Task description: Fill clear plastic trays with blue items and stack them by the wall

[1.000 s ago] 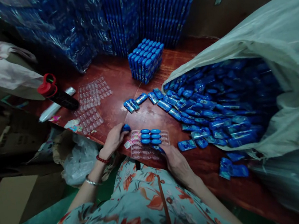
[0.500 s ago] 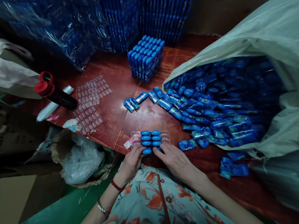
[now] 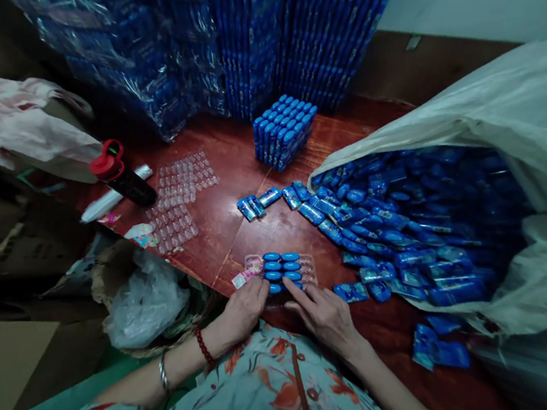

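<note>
At the near edge of the worktop (image 3: pixel 235 240), blue packs (image 3: pixel 290 266) are seated in a clear tray (image 3: pixel 306 262). Left hand (image 3: pixel 245 308) and right hand (image 3: pixel 327 315) set against them; grasp cannot be told. Judged light, slick, stiff; best pinched at ends.

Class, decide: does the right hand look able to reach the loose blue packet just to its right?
Probably yes: the loose blue packet lies close beside the right hand, and only red tabletop shows between them.
</note>
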Available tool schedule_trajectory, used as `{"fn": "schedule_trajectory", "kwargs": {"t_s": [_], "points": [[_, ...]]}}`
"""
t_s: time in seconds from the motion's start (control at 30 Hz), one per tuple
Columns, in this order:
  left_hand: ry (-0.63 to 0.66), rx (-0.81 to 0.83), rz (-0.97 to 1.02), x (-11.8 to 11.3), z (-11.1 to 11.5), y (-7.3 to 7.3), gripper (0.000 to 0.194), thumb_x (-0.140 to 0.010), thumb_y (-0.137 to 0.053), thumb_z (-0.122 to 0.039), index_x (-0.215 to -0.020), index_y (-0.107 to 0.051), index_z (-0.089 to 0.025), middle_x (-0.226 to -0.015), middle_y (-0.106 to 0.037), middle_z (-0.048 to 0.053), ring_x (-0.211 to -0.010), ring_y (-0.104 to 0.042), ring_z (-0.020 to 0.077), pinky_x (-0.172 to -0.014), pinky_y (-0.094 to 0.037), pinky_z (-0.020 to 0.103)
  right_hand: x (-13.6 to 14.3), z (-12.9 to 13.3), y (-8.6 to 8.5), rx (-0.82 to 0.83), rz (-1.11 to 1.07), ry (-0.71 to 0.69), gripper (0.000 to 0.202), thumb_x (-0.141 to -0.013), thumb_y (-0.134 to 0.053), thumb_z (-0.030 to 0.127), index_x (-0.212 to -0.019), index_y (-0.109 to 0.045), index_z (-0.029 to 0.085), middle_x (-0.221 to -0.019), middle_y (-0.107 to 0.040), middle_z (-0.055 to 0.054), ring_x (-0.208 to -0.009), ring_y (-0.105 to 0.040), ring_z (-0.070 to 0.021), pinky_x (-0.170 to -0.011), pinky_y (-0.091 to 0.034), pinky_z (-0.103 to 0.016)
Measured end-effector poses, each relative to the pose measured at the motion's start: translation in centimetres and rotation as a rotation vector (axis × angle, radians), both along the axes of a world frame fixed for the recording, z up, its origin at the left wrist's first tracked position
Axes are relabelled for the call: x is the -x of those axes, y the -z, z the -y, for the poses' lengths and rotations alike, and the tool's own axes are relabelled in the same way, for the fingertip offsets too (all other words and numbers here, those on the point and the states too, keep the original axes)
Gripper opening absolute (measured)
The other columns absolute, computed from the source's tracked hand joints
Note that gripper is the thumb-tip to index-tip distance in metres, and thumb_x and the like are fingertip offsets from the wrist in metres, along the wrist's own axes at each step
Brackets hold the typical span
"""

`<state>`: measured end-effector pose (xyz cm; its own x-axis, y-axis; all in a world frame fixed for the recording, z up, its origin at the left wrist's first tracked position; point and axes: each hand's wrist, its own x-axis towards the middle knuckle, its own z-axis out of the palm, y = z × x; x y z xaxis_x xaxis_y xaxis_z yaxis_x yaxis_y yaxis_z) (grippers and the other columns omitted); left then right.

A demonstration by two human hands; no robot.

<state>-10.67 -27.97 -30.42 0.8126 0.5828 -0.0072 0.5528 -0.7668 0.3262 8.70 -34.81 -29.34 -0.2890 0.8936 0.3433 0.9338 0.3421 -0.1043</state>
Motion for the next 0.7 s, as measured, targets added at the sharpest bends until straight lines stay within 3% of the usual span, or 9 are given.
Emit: {"fn": "schedule_trajectory", "kwargs": {"t_s": [0.13,0.23,0.33,0.4,0.47,0.53,0.6,0.7], "points": [[-0.013,0.014,-0.003,-0.7,-1.0,-1.0,0.021,-0.089,-0.033,-0.007,-0.096,-0.051,-0.014,-0.089,-0.06,0.009,-0.083,-0.059,0.0191,-0.075,-0.053,0.032,0.6,-0.9,0.6,-0.027,0.009,-0.033,0.037,-0.092,-0.044,0.019,-0.129,-0.053,0.021,-0.059,-0.053,0.001,-0.055,-0.05,-0.0116,-0.056,-0.037,-0.025],[0.013,0.044,0.029,-0.2,-2.3,-1.9,0.018,-0.093,-0.037,-0.02,-0.087,-0.053,-0.015,-0.085,-0.06,0.007,-0.073,-0.059,0.018,-0.066,-0.05,0.028,1.1,-0.7,1.1,-0.039,-0.01,-0.015,0.042,-0.09,-0.041,0.008,-0.128,-0.054,0.02,-0.055,-0.053,0.001,-0.052,-0.05,-0.0107,-0.055,-0.037,-0.024],[0.082,0.096,0.162,0.8,-5.0,-2.2,0.025,-0.093,-0.042,-0.035,-0.085,-0.057,-0.016,-0.079,-0.061,0.005,-0.067,-0.057,0.0155,-0.063,-0.047,0.025,1.1,-0.5,0.8,-0.004,-0.059,-0.005,0.038,-0.09,-0.044,0.014,-0.126,-0.056,0.02,-0.056,-0.058,0.0,-0.052,-0.053,-0.011,-0.054,-0.039,-0.023],[-0.08,0.098,0.324,1.0,-7.9,-1.8,0.029,-0.094,-0.038,-0.035,-0.087,-0.058,-0.016,-0.077,-0.06,0.004,-0.068,-0.056,0.0141,-0.065,-0.046,0.025,0.6,-1.6,0.1,0.047,-0.144,-0.017,0.035,-0.091,-0.047,0.021,-0.124,-0.058,0.022,-0.061,-0.063,0.0,-0.055,-0.056,-0.0108,-0.056,-0.041,-0.022],[-0.355,0.073,0.461,0.5,-11.4,-0.9,0.027,-0.093,-0.039,-0.035,-0.098,-0.057,-0.015,-0.087,-0.06,0.006,-0.077,-0.056,0.0153,-0.073,-0.045,0.027,-0.4,-4.7,-0.8,0.075,-0.203,0.002,0.032,-0.09,-0.048,0.02,-0.12,-0.06,0.022,-0.073,-0.068,-0.002,-0.063,-0.059,-0.0109,-0.062,-0.044,-0.021],[-0.492,0.068,0.456,-0.7,-14.9,0.0,0.043,-0.084,-0.056,-0.04,-0.118,-0.049,-0.014,-0.108,-0.055,0.011,-0.097,-0.054,0.0207,-0.084,-0.043,0.032,-1.6,-9.4,-1.6,0.072,-0.152,0.091,0.034,-0.088,-0.047,0.013,-0.119,-0.059,0.019,-0.095,-0.068,-0.007,-0.082,-0.061,-0.014,-0.069,-0.045,-0.022],[-0.486,0.114,0.322,-2.1,-17.8,0.6,0.066,-0.072,-0.069,-0.042,-0.126,-0.044,-0.014,-0.118,-0.049,0.014,-0.108,-0.048,0.0273,-0.091,-0.039,0.039,-2.5,-14.8,-2.1,0.104,-0.053,0.153,0.04,-0.086,-0.046,0.012,-0.126,-0.052,0.015,-0.114,-0.06,-0.013,-0.096,-0.058,-0.0181,-0.072,-0.044,-0.026],[-0.431,0.184,0.183,-3.4,-19.9,0.7,0.061,-0.063,-0.076,-0.04,-0.112,-0.054,-0.012,-0.103,-0.054,0.012,-0.099,-0.051,0.0288,-0.086,-0.04,0.04,-3.0,-20.8,-2.1,0.128,-0.004,0.118,0.036,-0.089,-0.035,0.013,-0.118,-0.056,0.012,-0.111,-0.06,-0.011,-0.096,-0.057,-0.0155,-0.076,-0.043,-0.028]]}}
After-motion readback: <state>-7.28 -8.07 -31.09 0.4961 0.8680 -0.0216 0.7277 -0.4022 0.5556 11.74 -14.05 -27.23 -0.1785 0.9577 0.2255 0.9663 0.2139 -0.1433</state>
